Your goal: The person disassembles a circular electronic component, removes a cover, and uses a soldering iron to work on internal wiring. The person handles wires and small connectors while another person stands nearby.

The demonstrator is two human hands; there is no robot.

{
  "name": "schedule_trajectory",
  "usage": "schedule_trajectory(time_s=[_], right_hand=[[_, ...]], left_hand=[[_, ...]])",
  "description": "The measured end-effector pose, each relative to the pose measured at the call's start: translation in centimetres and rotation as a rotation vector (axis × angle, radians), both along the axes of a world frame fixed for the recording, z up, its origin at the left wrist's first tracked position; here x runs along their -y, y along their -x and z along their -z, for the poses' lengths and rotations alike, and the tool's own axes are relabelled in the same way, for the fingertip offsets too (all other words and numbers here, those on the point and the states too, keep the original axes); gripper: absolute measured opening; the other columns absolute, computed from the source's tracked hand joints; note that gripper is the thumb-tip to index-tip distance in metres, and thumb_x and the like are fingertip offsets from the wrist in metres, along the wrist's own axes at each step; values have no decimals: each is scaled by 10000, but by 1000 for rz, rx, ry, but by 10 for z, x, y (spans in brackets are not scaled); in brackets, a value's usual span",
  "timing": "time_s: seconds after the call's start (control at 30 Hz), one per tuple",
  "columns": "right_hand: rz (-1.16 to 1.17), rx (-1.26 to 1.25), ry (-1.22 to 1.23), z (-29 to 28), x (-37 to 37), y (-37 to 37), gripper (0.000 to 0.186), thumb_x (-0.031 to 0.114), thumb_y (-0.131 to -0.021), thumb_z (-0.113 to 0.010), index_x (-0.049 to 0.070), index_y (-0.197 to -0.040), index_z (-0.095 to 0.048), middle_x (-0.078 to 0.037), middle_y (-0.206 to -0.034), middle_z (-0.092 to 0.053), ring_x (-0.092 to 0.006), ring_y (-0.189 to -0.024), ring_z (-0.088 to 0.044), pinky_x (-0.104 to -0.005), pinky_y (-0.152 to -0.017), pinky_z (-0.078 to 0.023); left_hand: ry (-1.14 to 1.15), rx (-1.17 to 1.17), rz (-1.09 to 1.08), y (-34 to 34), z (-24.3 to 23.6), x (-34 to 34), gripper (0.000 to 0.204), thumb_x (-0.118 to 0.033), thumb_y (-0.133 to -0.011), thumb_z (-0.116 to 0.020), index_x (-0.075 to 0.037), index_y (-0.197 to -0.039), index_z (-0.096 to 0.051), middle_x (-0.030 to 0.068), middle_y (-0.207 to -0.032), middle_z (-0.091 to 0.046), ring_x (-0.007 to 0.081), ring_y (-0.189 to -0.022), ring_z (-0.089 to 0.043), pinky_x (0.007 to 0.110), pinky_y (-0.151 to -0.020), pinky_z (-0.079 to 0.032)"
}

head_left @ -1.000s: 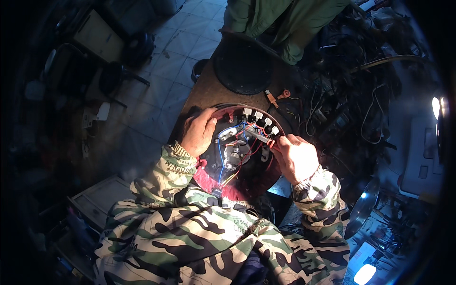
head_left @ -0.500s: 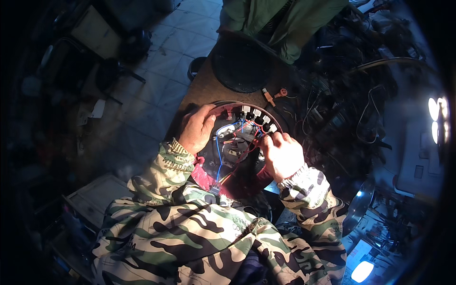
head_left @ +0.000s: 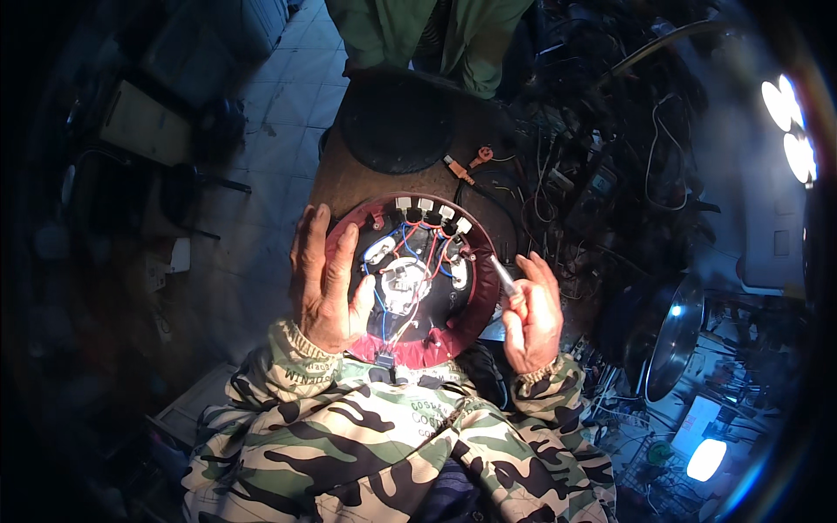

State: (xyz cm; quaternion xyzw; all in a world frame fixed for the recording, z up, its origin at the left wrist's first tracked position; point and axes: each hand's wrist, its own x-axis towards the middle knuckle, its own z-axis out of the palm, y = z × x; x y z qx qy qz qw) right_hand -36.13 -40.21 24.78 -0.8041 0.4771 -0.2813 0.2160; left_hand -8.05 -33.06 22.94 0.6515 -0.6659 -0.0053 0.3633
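Observation:
A round maroon appliance housing (head_left: 486, 305) rests on the table edge near my body, its open inside facing up. Inside it are several white connectors (head_left: 425, 206) along the far rim, blue and red wires (head_left: 421, 253), and a bright round metal part (head_left: 406, 284) in the middle. My left hand (head_left: 329, 279) lies against the housing's left side, fingers stretched and apart. Just off the right rim, my right hand (head_left: 534, 318) grips a slim silver-grey tool (head_left: 503, 275), its narrow end pointing toward the rim. The tool's exact kind cannot be made out.
A round black disc (head_left: 397, 126) lies on the brown table (head_left: 336, 179) beyond the housing. Near it is an orange plug (head_left: 459, 169) with a cord. Tangled cables and parts crowd the right side. A person in a green jacket (head_left: 479, 44) is at the table's far end.
My right hand has come out of the housing to its right side and now shows the silver-grey tool. My left hand's fingers have straightened off the rim. The whole view has shifted.

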Motion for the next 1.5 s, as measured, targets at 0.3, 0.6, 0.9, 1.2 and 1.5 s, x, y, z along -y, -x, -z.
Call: schedule_trajectory(time_s=[0.3,0.6,0.9,1.2,1.5], right_hand=[[-166,-6,1,25,24,-39,206,109,-790,-597,12,-966,-551,-243,-1374,-537,-496,-1405,-371,-632,-1154,-221],[-177,10,-63,20,23,-34,213,93,-752,-621,17,-928,-529,-247,-1387,-535,-531,-1400,-353,-671,-1123,-243],[-173,-15,-57,35,21,-44,190,81,-777,-579,8,-948,-536,-267,-1365,-536,-526,-1375,-378,-680,-1107,-258],[-165,-11,14,41,22,-42,153,76,-805,-585,9,-936,-542,-254,-1364,-549,-529,-1337,-419,-628,-1064,-339],[-146,68,1,49,22,-44,206,20,-731,-581,0,-930,-533,-248,-1332,-584,-525,-1295,-465,-575,-1114,-344]], left_hand=[[-303,256,35,17,33,53,616,-108,-841,-674,-149,-1437,-525,179,-1559,-360,396,-1444,-315,570,-1150,-275],[-304,135,28,12,31,46,592,-130,-817,-695,-152,-1394,-564,179,-1542,-382,391,-1448,-305,642,-1139,-254],[-325,195,-50,16,36,48,650,-131,-801,-698,-203,-1428,-543,170,-1527,-400,387,-1419,-342,651,-1127,-260],[-308,211,-15,19,30,48,551,-136,-834,-671,-173,-1377,-587,179,-1500,-440,375,-1367,-404,596,-1112,-296],[-257,209,-22,17,32,48,549,-139,-807,-695,-148,-1348,-601,180,-1483,-454,366,-1323,-431,569,-1091,-321]])
